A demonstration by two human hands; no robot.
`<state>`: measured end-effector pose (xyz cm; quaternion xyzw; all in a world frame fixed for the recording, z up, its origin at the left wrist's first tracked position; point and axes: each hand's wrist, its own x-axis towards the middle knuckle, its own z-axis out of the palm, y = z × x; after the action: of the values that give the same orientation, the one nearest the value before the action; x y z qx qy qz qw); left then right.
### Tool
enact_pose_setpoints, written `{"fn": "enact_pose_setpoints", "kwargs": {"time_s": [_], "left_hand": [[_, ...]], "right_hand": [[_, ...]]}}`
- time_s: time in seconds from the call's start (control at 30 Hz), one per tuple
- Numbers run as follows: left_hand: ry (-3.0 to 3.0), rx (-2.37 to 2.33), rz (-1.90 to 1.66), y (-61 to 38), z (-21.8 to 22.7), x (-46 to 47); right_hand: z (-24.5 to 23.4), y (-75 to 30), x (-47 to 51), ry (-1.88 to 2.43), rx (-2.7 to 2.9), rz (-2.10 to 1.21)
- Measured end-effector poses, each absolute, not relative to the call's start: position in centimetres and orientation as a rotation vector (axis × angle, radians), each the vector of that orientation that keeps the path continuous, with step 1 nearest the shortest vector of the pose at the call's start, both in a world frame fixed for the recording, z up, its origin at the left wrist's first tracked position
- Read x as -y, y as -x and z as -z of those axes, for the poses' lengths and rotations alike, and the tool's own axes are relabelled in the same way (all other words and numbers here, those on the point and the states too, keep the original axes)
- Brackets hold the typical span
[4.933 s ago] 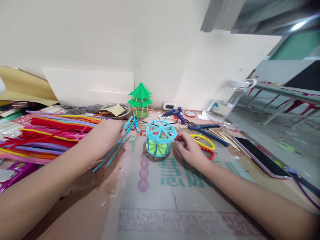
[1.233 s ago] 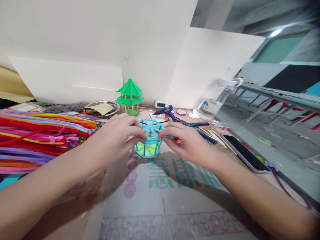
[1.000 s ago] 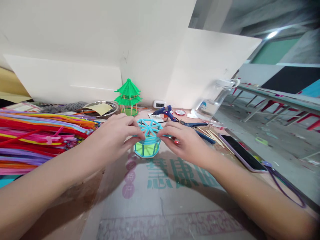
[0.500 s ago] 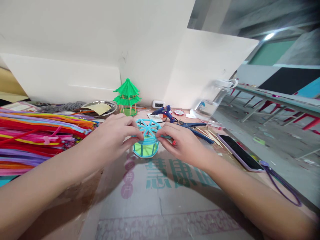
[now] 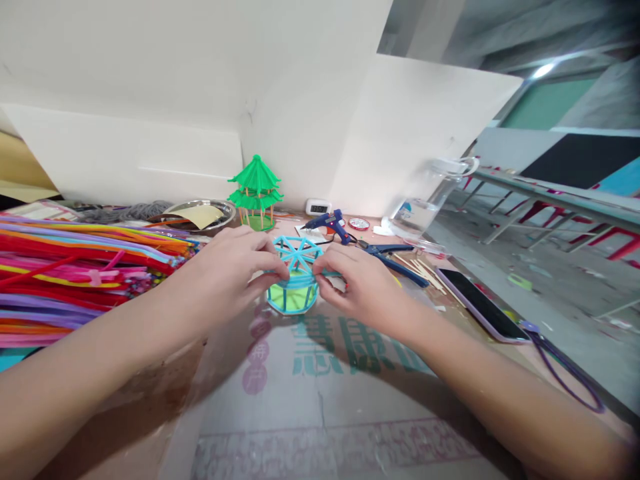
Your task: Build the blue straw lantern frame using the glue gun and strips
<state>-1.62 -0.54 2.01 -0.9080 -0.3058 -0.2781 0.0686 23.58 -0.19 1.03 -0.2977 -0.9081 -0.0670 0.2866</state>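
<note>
A small blue pavilion frame (image 5: 293,253), with spoked top, upright posts and a yellow-green base (image 5: 293,300), stands upright on the work surface between my hands. Along the front of its upper rim runs a blue pipe cleaner (image 5: 301,280). My left hand (image 5: 245,263) pinches this strip at the frame's left side, thumb and forefinger together. From the right, my right hand (image 5: 355,280) pinches the same strip, and a short end sticks out past its fingers. The fingers hide parts of the rim and posts.
Behind stand a finished green pavilion (image 5: 255,190), a white timer (image 5: 317,207) and a blue glue gun (image 5: 327,225). Pliers (image 5: 395,260), sticks (image 5: 423,273), a phone (image 5: 477,303) and a water jug (image 5: 420,207) lie right. Colourful pipe cleaners (image 5: 75,273) fill the left beside a metal bowl (image 5: 227,217).
Both hands keep their pinch at the frame's rim, with only slight finger movement on the right. The whole view has shifted a little.
</note>
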Motion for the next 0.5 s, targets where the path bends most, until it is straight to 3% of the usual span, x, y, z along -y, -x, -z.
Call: {"fn": "enact_pose_setpoints", "kwargs": {"time_s": [0.5], "left_hand": [[2.599,0.952,0.996,-1.1,-1.2,3.2]], "right_hand": [[-2.0,-23.4,1.6,0.732,2.351,0.620]]}}
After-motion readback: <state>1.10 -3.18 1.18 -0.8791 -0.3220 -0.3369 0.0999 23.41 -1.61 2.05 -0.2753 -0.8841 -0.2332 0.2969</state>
